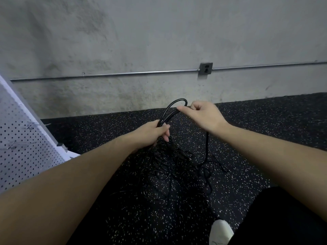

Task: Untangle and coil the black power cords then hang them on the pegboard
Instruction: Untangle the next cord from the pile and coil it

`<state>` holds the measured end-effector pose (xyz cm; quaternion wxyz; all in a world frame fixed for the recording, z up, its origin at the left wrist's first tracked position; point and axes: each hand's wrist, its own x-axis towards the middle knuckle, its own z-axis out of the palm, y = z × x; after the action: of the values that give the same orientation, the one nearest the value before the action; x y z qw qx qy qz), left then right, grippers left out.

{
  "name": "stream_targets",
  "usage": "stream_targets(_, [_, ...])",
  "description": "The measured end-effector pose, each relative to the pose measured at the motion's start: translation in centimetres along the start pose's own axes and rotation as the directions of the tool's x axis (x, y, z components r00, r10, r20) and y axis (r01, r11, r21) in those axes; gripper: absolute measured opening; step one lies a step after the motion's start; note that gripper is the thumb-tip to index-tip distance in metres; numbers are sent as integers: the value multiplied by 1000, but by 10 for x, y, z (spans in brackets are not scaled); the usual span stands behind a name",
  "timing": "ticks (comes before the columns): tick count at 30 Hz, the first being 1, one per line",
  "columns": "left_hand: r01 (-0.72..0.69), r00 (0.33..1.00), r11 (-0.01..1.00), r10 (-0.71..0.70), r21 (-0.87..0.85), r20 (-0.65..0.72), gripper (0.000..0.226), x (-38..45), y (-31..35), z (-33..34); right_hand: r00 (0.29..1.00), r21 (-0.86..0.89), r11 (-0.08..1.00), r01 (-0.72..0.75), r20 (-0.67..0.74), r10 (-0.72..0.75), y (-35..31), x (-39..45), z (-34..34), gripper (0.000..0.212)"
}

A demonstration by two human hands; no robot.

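Note:
A black power cord [174, 105] rises in a narrow loop between my hands. My left hand [153, 132] grips the gathered strands at the loop's lower end. My right hand [203, 114] pinches the cord near the loop's top, and one strand hangs down from it to the floor. Below both hands a tangle of black cords [169, 170] lies spread on the speckled floor. The white pegboard [23, 149] leans at the left edge, with metal hooks [31, 126] sticking out of it.
A concrete wall [159, 41] stands right behind the tangle, with a metal conduit and a grey outlet box [206, 68] low on it. The floor is black speckled rubber [123, 209]. My white shoe [221, 231] and dark trouser leg show at the bottom right.

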<state>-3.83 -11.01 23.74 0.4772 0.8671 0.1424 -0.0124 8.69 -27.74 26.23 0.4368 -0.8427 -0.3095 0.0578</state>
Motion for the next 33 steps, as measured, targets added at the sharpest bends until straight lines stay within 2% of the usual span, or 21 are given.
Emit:
stream_targets(2, [20, 1000, 996, -18, -86, 25, 29, -1, 2, -2, 1000, 13, 999, -29, 7, 29, -2, 2, 0, 51])
stream_targets(4, [45, 998, 988, -37, -144, 57, 29, -2, 3, -4, 996, 234, 970, -69, 74, 53, 0, 6, -1, 42])
stream_targets(6, [73, 993, 978, -52, -197, 107, 30, -3, 5, -6, 988, 454, 884, -109, 148, 46, 0, 6, -3, 30])
stream_targets(8, [89, 988, 972, -58, -218, 143, 31, -5, 7, -8, 992, 548, 830, -100, 118, 42, -1, 5, -3, 21])
stream_targets(10, [79, 985, 973, -44, -219, 164, 32, -7, 11, -6, 998, 562, 825, -63, 21, 63, -4, 3, -1, 17])
stream_targets(12, [51, 985, 976, -14, -211, 175, 31, -8, 15, -2, 997, 631, 773, -66, 8, 80, -8, 0, 3, 14])
stream_targets(15, [23, 979, 981, 16, -192, 202, 31, -11, 19, 5, 986, 737, 657, -162, 99, 133, -14, 1, 9, 17])
stream_targets(17, [-11, 978, 990, 40, -139, 206, 33, -12, 18, 8, 969, 722, 648, -242, 148, 198, -17, 2, 10, 19])
stream_targets(21, [-45, 986, 994, 61, -103, 156, 35, -12, 14, 7, 926, 691, 617, -376, 267, 265, -12, 4, 11, 37])
stream_targets(25, [-63, 997, 972, 73, -228, 34, 44, -11, 20, 10, 951, 864, 407, -298, 233, 202, -25, 6, 13, 42])
stream_targets(29, [-163, 979, 982, 149, -95, -136, 46, -3, 26, 14, 970, 930, 302, -211, 160, 185, -43, 11, 11, 42])
stream_targets(31, [-171, 981, 979, 159, -112, -109, 44, -3, 28, 15, 967, 942, 269, -203, 149, 207, -43, 10, 10, 43])
stream_targets(33, [-158, 987, 969, 158, -189, -15, 43, -5, 31, 19, 962, 951, 233, -201, 148, 227, -40, 9, 9, 44])
